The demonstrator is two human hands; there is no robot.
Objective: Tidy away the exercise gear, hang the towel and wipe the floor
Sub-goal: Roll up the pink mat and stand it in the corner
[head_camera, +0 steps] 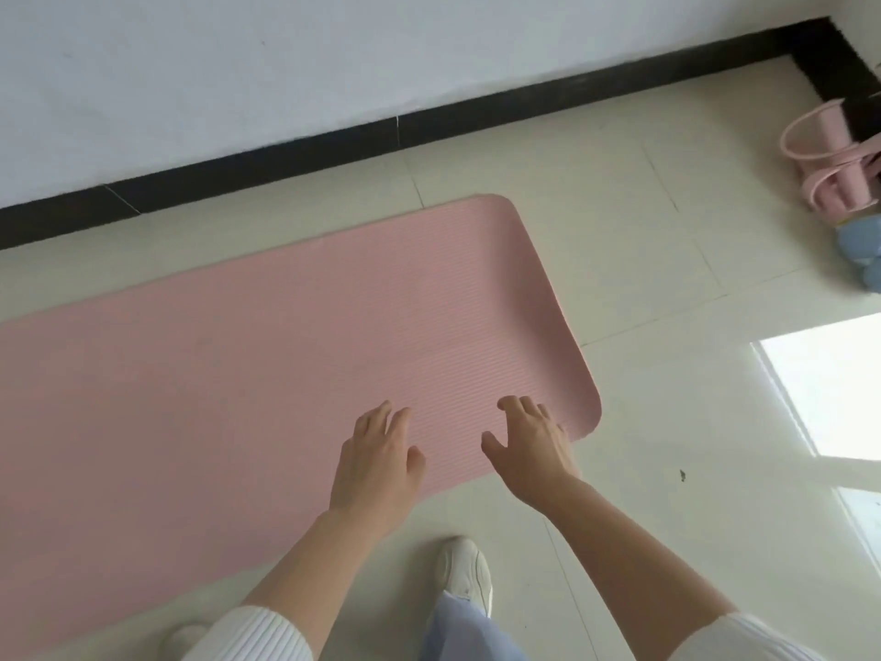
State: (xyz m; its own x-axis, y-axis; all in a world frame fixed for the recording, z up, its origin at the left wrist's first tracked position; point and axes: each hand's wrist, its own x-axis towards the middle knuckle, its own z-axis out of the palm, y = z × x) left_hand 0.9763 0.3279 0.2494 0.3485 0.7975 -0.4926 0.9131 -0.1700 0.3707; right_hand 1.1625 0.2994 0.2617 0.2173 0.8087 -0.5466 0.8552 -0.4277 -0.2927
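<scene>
Our white ribbed sleeves (248, 632) and one white shoe (465, 572) fill the bottom of the frame as we lean over the pale tiled floor (643, 279); both arms reach forward to the near end of the pink exercise mat (286, 350), which lies fully unrolled and flat, running off the left edge and parallel to the black skirting (429, 121) along the white wall (286, 64); our left hand (376, 465) hovers over or rests on the mat's near edge, fingers spread and holding nothing; our right hand (534, 446) sits just beside the rounded corner, fingers likewise apart and empty; whether the palms actually touch the mat we cannot tell. We judge the job to be at its very start: the mat is not yet rolled, and the hands look placed to begin rolling from this short end; by the far right edge a pink looped item (829, 155) and something pale blue (863, 250) sit on the floor near the corner, apparently more gear not yet put away, though what they are is unclear; no towel and no cloth or mop are in view, so hanging and wiping appear to lie ahead; a bright patch of window light (834, 388) falls on the tiles at right.
</scene>
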